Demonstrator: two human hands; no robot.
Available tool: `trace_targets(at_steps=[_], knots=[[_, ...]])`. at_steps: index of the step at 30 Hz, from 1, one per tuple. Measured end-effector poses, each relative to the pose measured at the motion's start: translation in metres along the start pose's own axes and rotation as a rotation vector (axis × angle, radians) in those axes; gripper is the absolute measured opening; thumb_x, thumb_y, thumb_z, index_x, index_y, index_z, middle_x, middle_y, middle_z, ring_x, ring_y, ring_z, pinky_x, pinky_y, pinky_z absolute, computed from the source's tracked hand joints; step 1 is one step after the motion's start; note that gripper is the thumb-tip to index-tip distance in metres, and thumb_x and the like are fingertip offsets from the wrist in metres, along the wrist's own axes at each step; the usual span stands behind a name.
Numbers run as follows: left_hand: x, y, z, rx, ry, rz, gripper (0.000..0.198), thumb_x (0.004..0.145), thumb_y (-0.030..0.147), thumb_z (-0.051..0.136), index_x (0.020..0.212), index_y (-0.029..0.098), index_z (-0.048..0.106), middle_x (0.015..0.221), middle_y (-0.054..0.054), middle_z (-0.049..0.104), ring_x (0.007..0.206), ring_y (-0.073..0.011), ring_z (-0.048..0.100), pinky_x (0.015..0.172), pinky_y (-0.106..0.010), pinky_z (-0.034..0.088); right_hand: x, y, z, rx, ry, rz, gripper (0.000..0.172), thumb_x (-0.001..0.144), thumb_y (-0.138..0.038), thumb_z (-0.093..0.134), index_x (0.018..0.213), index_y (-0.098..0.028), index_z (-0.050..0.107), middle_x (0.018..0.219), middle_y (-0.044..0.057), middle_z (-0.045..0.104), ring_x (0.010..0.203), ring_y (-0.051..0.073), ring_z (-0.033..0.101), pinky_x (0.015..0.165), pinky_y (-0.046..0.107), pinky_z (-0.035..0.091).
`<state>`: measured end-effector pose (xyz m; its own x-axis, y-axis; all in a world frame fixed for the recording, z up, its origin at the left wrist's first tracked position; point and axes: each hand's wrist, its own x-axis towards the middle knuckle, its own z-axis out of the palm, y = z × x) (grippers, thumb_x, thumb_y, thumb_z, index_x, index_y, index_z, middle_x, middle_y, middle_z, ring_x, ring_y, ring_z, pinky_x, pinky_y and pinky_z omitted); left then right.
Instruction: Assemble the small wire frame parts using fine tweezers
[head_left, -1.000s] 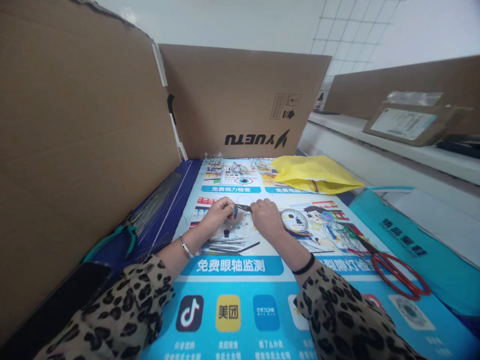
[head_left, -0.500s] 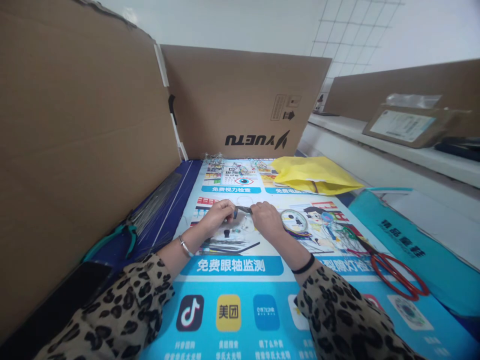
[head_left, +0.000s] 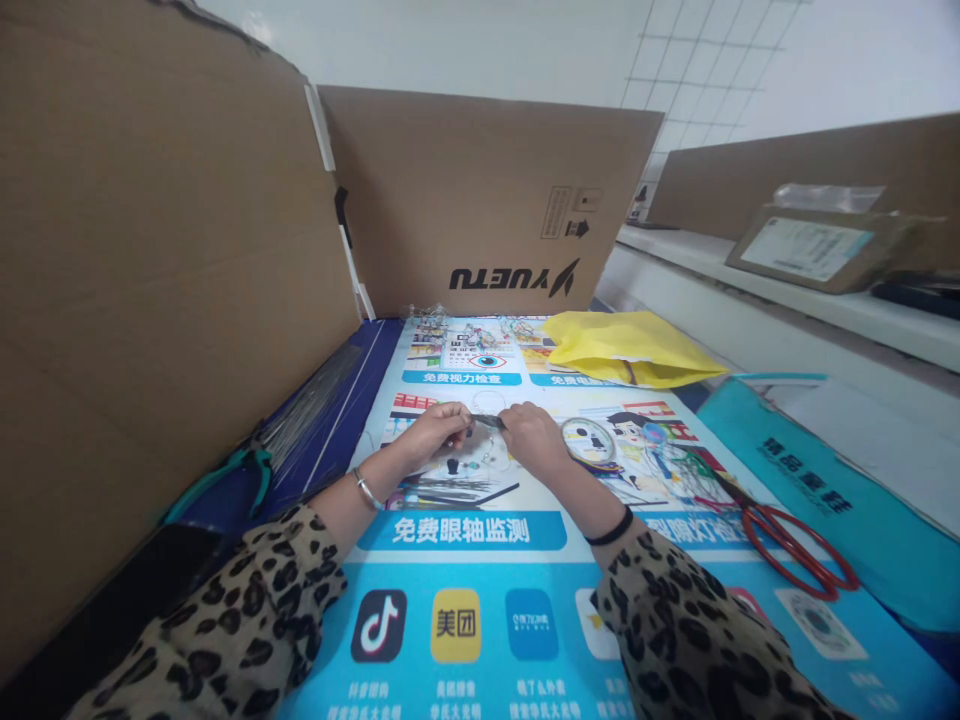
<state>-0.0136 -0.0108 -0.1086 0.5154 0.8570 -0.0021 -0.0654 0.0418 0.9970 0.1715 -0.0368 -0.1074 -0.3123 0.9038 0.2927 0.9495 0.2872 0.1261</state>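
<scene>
In the middle of the head view, my left hand (head_left: 442,428) and my right hand (head_left: 531,432) face each other over a printed sheet. A short dark strip (head_left: 487,420) spans the gap, each hand pinching one end; its material is too small to tell. A thin pale wire (head_left: 489,396) loops up just beyond it. Below my fingers lie small beads (head_left: 471,463) and a bundle of thin dark wires (head_left: 450,492). A round spool (head_left: 589,440) rests just right of my right hand.
Red-handled scissors (head_left: 799,550) lie at the right beside a teal bag (head_left: 817,480). A yellow pouch (head_left: 630,350) is farther back. Teal-handled pliers (head_left: 225,480) and long thin wires (head_left: 311,405) lie at left. Cardboard walls (head_left: 480,190) stand behind and at left.
Both hands stay almost in place, still pinching the strip. The dark strip has turned slightly between the fingers.
</scene>
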Motion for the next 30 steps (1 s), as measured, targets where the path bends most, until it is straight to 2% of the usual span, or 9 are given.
trace_targets(at_steps=[5, 12, 21, 30], knots=[[-0.001, 0.002, 0.001, 0.037, 0.029, 0.036, 0.017, 0.071, 0.030, 0.056, 0.067, 0.015, 0.049, 0.053, 0.004, 0.048, 0.045, -0.0060, 0.043, 0.046, -0.019, 0.028, 0.000, 0.004, -0.001, 0.020, 0.008, -0.062, 0.015, 0.083, -0.023, 0.045, 0.086, -0.017, 0.059, 0.086, 0.006, 0.060, 0.084, 0.017, 0.047, 0.073, 0.028, 0.029], [-0.001, 0.002, 0.004, 0.020, 0.057, 0.027, 0.013, 0.072, 0.026, 0.054, 0.068, 0.016, 0.047, 0.053, 0.004, 0.050, 0.046, -0.0060, 0.043, 0.048, -0.019, 0.029, 0.000, 0.003, -0.005, -0.070, 0.068, -0.040, 0.016, 0.082, -0.016, 0.043, 0.085, -0.016, 0.058, 0.085, 0.009, 0.059, 0.084, 0.021, 0.045, 0.069, 0.032, 0.027], [-0.002, 0.003, 0.010, 0.049, 0.142, 0.086, 0.012, 0.072, 0.024, 0.052, 0.067, 0.017, 0.045, 0.052, 0.005, 0.050, 0.047, -0.0057, 0.042, 0.049, -0.018, 0.030, 0.001, -0.004, -0.007, -0.097, 0.031, 0.010, 0.017, 0.082, -0.014, 0.042, 0.090, -0.015, 0.057, 0.088, 0.010, 0.059, 0.084, 0.022, 0.047, 0.068, 0.031, 0.029], [-0.001, -0.001, 0.008, 0.066, 0.131, 0.106, 0.010, 0.072, 0.022, 0.051, 0.066, 0.016, 0.045, 0.052, 0.005, 0.049, 0.046, -0.0057, 0.042, 0.050, -0.018, 0.031, 0.000, -0.003, -0.005, -0.099, 0.004, 0.006, 0.020, 0.082, -0.012, 0.039, 0.092, -0.014, 0.057, 0.088, 0.011, 0.059, 0.084, 0.021, 0.049, 0.067, 0.031, 0.031]])
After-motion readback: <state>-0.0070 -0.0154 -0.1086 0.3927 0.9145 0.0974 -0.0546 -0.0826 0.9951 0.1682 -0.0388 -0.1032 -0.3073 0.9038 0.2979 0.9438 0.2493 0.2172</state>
